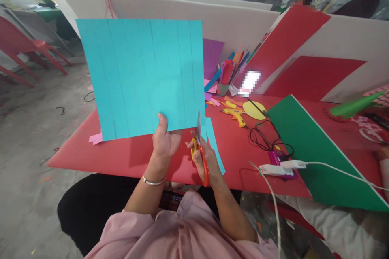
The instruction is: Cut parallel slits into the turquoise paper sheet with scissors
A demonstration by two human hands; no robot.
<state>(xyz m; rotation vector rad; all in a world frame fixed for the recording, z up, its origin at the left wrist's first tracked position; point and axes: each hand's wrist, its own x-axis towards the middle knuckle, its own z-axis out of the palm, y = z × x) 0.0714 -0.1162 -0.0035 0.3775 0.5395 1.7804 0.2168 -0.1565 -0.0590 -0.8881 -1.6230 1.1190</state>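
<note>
My left hand (pixel 164 139) pinches the lower edge of a large turquoise paper sheet (pixel 142 77) and holds it upright over the red table (pixel 121 153). Thin pencil lines run down the sheet. My right hand (pixel 206 160) grips scissors (pixel 199 145) with red and yellow handles. Their blade points up into the sheet's bottom edge near its right side. A narrow turquoise strip (pixel 215 145) hangs down beside the scissors.
A yellow glue gun (pixel 235 115), a yellow paper disc (pixel 253 110), a cup of paper strips (pixel 226 77), black cables and a white plug strip (pixel 279 168) lie to the right. A green board (pixel 319 158) leans there. Another person sits at far right. Red chairs stand on the left.
</note>
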